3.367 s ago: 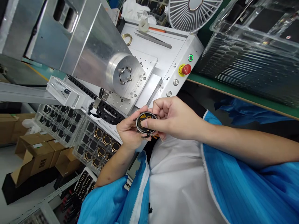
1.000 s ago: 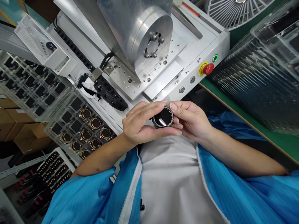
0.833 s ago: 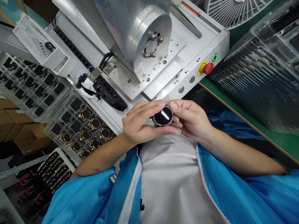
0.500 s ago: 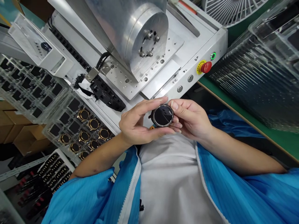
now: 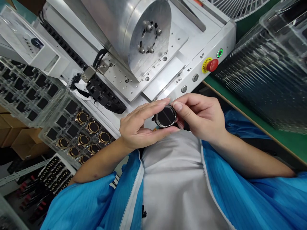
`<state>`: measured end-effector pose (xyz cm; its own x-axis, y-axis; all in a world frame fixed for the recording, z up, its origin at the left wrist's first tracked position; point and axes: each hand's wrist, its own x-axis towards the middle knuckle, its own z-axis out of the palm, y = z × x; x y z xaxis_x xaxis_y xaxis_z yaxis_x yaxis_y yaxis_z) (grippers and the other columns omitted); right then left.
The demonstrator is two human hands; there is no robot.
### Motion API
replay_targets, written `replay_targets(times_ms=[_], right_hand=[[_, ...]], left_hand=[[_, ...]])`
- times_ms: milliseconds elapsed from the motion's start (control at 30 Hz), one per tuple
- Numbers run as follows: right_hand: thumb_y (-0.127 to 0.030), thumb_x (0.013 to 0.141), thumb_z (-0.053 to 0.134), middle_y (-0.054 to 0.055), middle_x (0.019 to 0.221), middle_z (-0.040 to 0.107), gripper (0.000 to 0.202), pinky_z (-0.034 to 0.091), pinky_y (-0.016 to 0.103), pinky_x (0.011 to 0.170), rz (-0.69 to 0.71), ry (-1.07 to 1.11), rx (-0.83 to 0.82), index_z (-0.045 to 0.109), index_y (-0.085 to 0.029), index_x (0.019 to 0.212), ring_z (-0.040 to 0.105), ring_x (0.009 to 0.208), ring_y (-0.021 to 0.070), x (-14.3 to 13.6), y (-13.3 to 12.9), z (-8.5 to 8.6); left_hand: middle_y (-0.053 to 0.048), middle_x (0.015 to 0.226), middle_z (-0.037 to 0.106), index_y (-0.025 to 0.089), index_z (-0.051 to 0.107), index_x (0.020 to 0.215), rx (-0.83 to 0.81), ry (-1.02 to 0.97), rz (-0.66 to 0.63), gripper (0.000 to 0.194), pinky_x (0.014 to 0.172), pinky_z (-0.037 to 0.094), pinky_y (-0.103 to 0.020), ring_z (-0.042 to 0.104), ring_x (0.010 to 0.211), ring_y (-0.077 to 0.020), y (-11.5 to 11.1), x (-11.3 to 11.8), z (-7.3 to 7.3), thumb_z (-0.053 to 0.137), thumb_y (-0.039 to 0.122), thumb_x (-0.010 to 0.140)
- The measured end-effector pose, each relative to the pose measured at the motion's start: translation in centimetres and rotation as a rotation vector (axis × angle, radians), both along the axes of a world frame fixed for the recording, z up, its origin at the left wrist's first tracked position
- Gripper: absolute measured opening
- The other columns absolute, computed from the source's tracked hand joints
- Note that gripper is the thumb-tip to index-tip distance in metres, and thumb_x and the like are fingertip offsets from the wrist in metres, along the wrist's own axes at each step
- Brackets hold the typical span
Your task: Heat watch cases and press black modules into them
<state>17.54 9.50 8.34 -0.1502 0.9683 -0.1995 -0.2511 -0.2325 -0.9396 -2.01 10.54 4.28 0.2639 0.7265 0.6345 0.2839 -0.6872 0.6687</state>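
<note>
A round smartwatch case (image 5: 166, 117) with a dark glossy face and a silver-grey rim is held between both hands in front of my chest. My left hand (image 5: 139, 125) grips it from the left, fingers along its top edge and thumb along the bottom. From the right, my right hand (image 5: 201, 115) pinches its edge, the thumb at the upper right of the rim and the other fingers partly hidden behind. Small lugs stick out at the case's left side. No strap shows on it.
Ahead stands a white machine with a metal cylinder (image 5: 148, 38), a red emergency button (image 5: 212, 65) and a black cable chain (image 5: 105, 95). At left, a clear tray (image 5: 54, 143) holds several gold-rimmed watch cases. Stacked clear trays (image 5: 263, 73) rise at right, near a fan (image 5: 240, 8).
The right hand has turned and risen slightly, its fingers now more curled at the case's edge. The watch case has tilted a little, altering the reflection. The camera view has shifted slightly.
</note>
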Motion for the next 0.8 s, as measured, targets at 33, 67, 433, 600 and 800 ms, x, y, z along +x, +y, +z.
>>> replay_targets(times_ms=[33, 67, 433, 600, 800], right_hand=[[-0.043, 0.088, 0.087, -0.001, 0.061, 0.067, 0.028, 0.039, 0.026, 0.048, -0.007, -0.056, 0.033, 0.077, -0.02, 0.077, 0.054, 0.051, 0.011, 0.2, -0.1, 0.1], [-0.038, 0.089, 0.087, 0.0, 0.062, 0.068, 0.023, 0.04, 0.027, 0.05, -0.008, -0.121, 0.076, 0.078, -0.02, 0.078, 0.054, 0.052, 0.0116, 0.4, -0.1, 0.1], [-0.025, 0.094, 0.078, 0.002, 0.065, 0.07, 0.013, 0.041, 0.033, 0.054, 0.088, -0.505, 0.389, 0.081, -0.026, 0.081, 0.056, 0.054, 0.0166, 1.6, 0.0, -0.1], [-0.022, 0.097, 0.072, 0.002, 0.065, 0.069, 0.019, 0.04, 0.033, 0.055, 0.106, -0.592, 0.441, 0.078, -0.025, 0.078, 0.054, 0.053, 0.0158, 1.6, 0.0, -0.1], [-0.02, 0.099, 0.066, 0.002, 0.065, 0.066, 0.025, 0.038, 0.034, 0.057, 0.128, -0.61, 0.474, 0.074, -0.025, 0.076, 0.052, 0.054, 0.0157, 1.5, 0.1, -0.1]], left_hand=[[-0.008, 0.124, 0.083, 0.03, 0.065, 0.14, 0.013, 0.022, 0.027, 0.075, 0.092, 0.073, -0.04, 0.082, 0.108, -0.0249, 0.0, 0.1, -0.1, 0.094, 0.048, 0.074], [-0.008, 0.123, 0.083, 0.03, 0.065, 0.139, 0.026, 0.047, 0.05, 0.073, 0.089, 0.073, -0.041, 0.082, 0.106, -0.0251, -0.1, 0.1, -0.1, 0.092, 0.051, 0.075], [-0.004, 0.117, 0.084, 0.028, 0.065, 0.138, 0.166, 0.123, 0.021, 0.073, 0.081, 0.071, -0.032, 0.084, 0.098, -0.0212, 0.5, 0.6, 0.8, 0.095, 0.044, 0.073], [-0.007, 0.118, 0.084, 0.026, 0.065, 0.14, 0.146, 0.081, -0.015, 0.077, 0.085, 0.071, -0.032, 0.083, 0.101, -0.0221, 0.4, 0.7, 1.1, 0.096, 0.044, 0.072], [-0.005, 0.116, 0.084, 0.028, 0.066, 0.138, 0.162, 0.133, 0.019, 0.073, 0.079, 0.072, -0.033, 0.084, 0.095, -0.0215, 0.4, 0.7, 0.9, 0.095, 0.047, 0.073]])
